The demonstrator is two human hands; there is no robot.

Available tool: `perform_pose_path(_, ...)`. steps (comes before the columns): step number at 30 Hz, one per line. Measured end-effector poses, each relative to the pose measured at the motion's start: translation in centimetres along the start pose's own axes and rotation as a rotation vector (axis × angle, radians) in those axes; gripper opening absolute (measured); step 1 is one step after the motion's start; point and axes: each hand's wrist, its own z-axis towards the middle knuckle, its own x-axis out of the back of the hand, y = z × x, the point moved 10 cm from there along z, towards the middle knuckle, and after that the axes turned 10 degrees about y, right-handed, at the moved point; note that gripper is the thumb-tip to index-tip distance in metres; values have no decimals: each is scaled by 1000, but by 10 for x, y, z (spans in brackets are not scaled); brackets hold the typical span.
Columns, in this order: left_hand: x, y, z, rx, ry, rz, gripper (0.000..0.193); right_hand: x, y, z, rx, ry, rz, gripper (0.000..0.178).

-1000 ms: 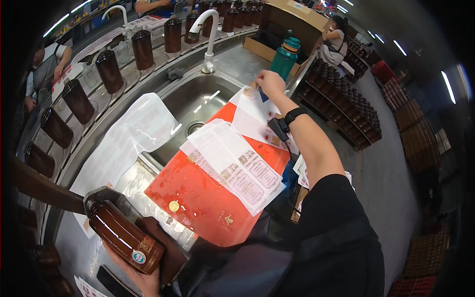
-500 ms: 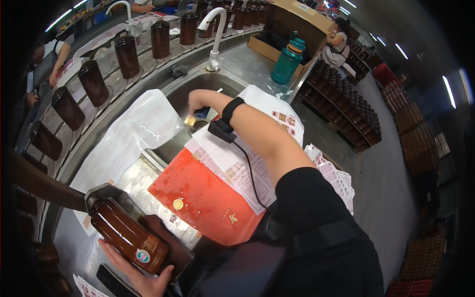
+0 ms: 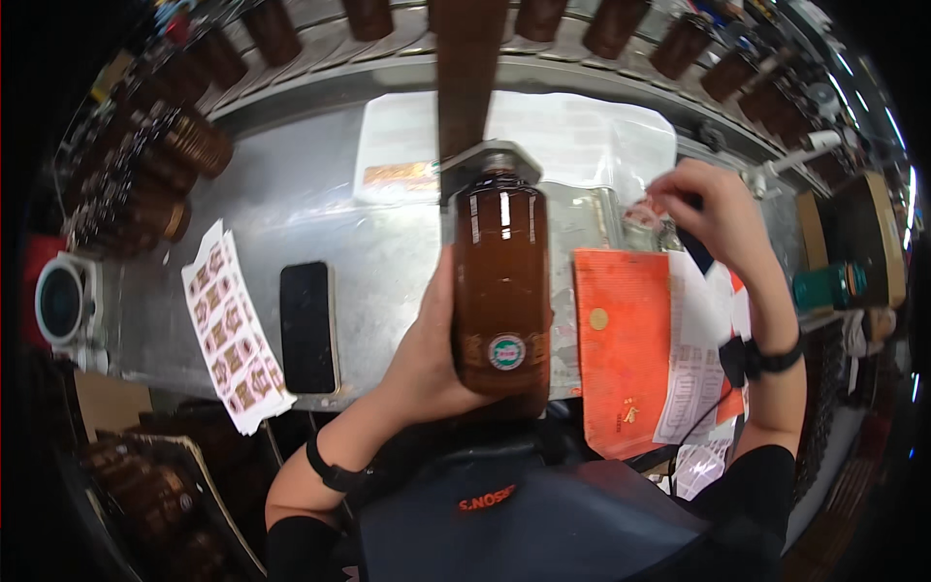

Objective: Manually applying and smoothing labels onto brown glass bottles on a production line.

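Note:
A brown glass bottle [image 3: 501,281] rests in a dark angled holder [image 3: 485,155], its neck pointing away from me. My left hand [image 3: 438,339] wraps its lower left side, with the fingers partly hidden behind the glass. On the bottle's face, near its base, is a round green-and-white sticker [image 3: 506,352] with gold print on either side. To the right, my right hand [image 3: 713,209] is raised over the basin edge. Its thumb and fingers pinch a small reddish label [image 3: 644,213], which looks blurred.
An orange folder [image 3: 621,339] with papers [image 3: 690,339] on it lies at right. On the metal counter are a phone [image 3: 307,325] and a label sheet [image 3: 233,330] at left. A white plastic sheet [image 3: 553,126] lies behind the bottle. Brown bottles [image 3: 616,24] line the far conveyor.
My view has swung left and now centres on the bottle. My right hand has come up from the basin with the reddish label. My left hand stays on the bottle.

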Motion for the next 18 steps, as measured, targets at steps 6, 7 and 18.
perform_pose_path(6,6,-13,-3,11,16,117,126,21,-144,-1,251,-219,517,7)
perform_pose_path(7,6,-12,-2,12,8,140,130,18,-153,1,235,-248,579,6)
perform_pose_path(18,11,-20,30,253,134,-269,117,-40,-141,33,225,-212,418,14)
